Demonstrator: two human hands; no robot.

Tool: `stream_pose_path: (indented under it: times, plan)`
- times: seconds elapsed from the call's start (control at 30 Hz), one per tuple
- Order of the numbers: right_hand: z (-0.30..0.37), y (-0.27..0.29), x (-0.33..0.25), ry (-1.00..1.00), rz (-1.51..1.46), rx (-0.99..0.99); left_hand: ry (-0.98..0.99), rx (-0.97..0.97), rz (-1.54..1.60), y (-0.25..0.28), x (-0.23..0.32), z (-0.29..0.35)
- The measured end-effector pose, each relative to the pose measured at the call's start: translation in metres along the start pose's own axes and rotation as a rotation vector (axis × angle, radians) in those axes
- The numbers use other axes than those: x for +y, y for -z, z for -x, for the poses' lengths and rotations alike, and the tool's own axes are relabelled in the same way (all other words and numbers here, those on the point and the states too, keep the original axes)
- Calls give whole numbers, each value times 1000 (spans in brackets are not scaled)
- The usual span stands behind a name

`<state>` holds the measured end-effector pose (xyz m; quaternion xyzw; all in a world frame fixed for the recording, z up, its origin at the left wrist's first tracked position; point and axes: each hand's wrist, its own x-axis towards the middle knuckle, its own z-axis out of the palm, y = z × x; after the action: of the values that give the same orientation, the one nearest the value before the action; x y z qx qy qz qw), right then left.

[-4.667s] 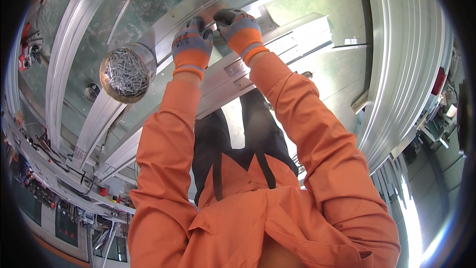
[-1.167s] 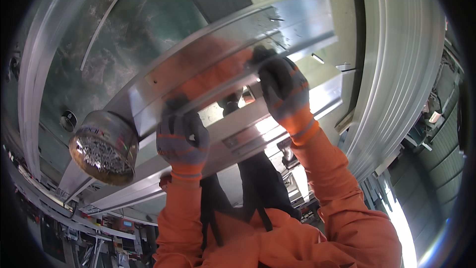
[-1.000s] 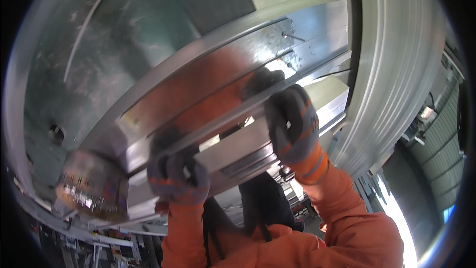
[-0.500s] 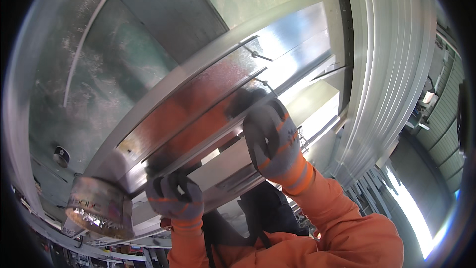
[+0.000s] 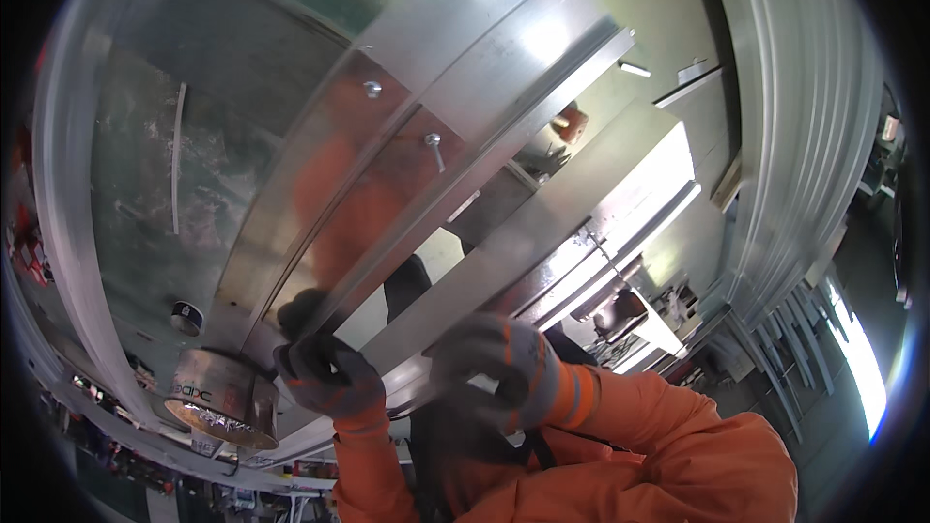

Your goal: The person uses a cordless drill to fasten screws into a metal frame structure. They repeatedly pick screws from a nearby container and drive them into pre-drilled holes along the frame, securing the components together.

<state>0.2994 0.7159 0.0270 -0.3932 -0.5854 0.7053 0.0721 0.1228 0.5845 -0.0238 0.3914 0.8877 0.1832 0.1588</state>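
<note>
A long shiny metal profile [image 5: 504, 48] with lengthwise grooves lies slantwise before me, mirroring the orange of my sleeves. Two bolts rest on it: one [image 5: 372, 89] shows mainly its head, the other [image 5: 433, 139] its shank too. My left hand [image 5: 334, 373], in a grey glove with orange stripes, is closed round the profile's near left end. My right hand [image 5: 504, 373], gloved alike, is at my waist by the lower edge of a second metal bar [image 5: 552, 218]. Its fingers are bent and blurred, and whatever they might hold is hidden.
A round tin [image 5: 223, 392] with shiny small pieces stands by the profile's left end, a small dark cap-like piece [image 5: 186, 318] beside it. Long stacked metal profiles [image 5: 790, 126] run along the right. An orange-red object [image 5: 570, 123] lies beyond the bars on the pale green table [image 5: 649, 24].
My right hand has left the profile's edge and come down toward my waist. My left hand stays at the near end. The view has shifted, and the bolts now lie differently.
</note>
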Motion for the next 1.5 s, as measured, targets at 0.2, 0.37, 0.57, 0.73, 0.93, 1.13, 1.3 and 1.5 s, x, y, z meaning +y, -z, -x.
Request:
stream_pose_path:
  times: [0.2, 0.37, 0.57, 0.73, 0.93, 1.13, 1.3, 1.5]
  plan:
    - [16, 4, 14, 117, -22, 39, 6, 74, -17, -7, -14, 13]
    - [38, 10, -8, -14, -69, 79, 59, 56, -12, 1, -7, 7]
    - [88, 8, -32, -66, 198, 61, -68, 100, -86, 0, -15, 4]
    - [179, 21, 13, -200, 419, 294, -98, -13, -148, 5, -19, 10]
    - [336, 95, 168, -800, 665, 578, 0, -62, -92, 17, -19, 19]
    - [294, 81, 152, -957, 930, 604, -22, -287, 145, 37, 1, 98]
    - [264, 76, 169, -885, 954, 428, 44, -277, 135, 7, 2, 164]
    - [248, 74, 188, -789, 845, 399, -50, -24, 75, -34, -9, 183]
